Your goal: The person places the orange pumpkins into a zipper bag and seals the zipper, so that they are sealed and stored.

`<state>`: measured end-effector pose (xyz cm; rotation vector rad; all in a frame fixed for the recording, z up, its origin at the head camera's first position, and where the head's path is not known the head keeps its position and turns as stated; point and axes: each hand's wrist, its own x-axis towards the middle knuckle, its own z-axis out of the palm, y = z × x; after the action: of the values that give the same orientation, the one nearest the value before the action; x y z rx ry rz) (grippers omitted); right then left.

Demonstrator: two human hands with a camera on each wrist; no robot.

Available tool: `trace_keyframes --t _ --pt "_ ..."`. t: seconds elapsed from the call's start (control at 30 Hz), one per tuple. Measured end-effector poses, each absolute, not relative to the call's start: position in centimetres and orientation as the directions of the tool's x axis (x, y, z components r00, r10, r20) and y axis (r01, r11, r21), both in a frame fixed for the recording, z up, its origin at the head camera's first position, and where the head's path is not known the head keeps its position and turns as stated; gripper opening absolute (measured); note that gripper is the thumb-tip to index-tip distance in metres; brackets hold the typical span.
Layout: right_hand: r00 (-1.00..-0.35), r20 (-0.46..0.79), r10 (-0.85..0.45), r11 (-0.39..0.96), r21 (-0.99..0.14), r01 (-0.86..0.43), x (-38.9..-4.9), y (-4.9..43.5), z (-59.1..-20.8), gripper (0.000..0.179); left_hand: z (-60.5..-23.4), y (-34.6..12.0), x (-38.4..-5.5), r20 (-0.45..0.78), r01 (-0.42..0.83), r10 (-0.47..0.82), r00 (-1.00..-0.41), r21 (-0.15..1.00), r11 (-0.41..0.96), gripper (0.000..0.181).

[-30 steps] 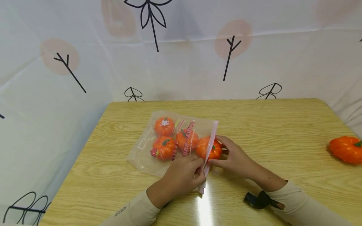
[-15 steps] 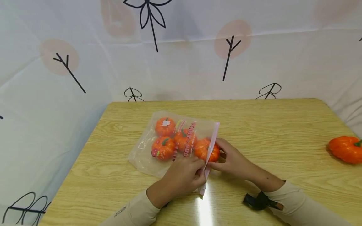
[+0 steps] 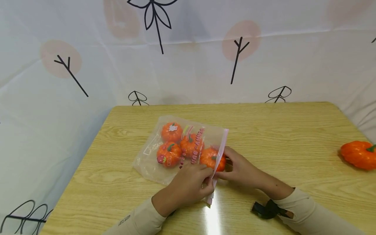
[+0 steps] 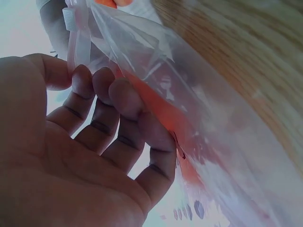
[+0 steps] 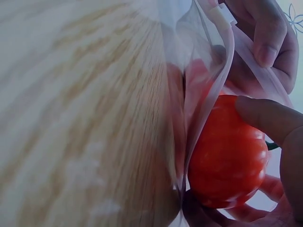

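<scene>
A clear zip bag [image 3: 149, 171] with a pink rim lies on the table, its mouth to the right. Inside it are three small orange pumpkins, one at the back [image 3: 171, 131], one at the front left [image 3: 169, 154] and one in the middle [image 3: 188, 145]. My left hand [image 3: 188, 184] pinches the rim near the front, close to the bag's slider [image 5: 223, 17]. At the mouth, my right hand [image 3: 245, 169] grips another pumpkin [image 5: 227, 153], thumb on one side and fingers on the other. Most of that pumpkin is within the bag.
Another, larger-looking orange pumpkin [image 3: 356, 155] with a green stem lies at the table's right edge. A black strapped device [image 3: 265, 209] sits at the right wrist. Behind the wooden table [image 3: 279, 130] hangs a patterned white cloth [image 3: 191, 75].
My right hand has pushed the gripped pumpkin slightly left and toward me, farther into the bag. The middle pumpkin has shifted a little left. My left hand keeps its pinch on the rim.
</scene>
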<state>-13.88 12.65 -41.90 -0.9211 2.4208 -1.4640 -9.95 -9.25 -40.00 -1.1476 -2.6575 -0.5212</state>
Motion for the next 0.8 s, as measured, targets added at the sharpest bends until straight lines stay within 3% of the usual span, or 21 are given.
trace_keyframes --t 0.47,0.8 --pt "-0.858 0.075 -0.509 0.371 -0.88 -0.297 -13.82 12.5 -41.61 0.076 -39.93 -9.15 -9.89 0.323 0.754 0.683 -0.655 0.227 0.616 0.013" --pt "-0.883 0.094 -0.46 0.426 -0.849 -0.312 -14.15 12.7 -41.31 0.075 -40.06 -9.1 -9.94 0.335 0.745 0.669 -0.663 0.212 0.632 0.009"
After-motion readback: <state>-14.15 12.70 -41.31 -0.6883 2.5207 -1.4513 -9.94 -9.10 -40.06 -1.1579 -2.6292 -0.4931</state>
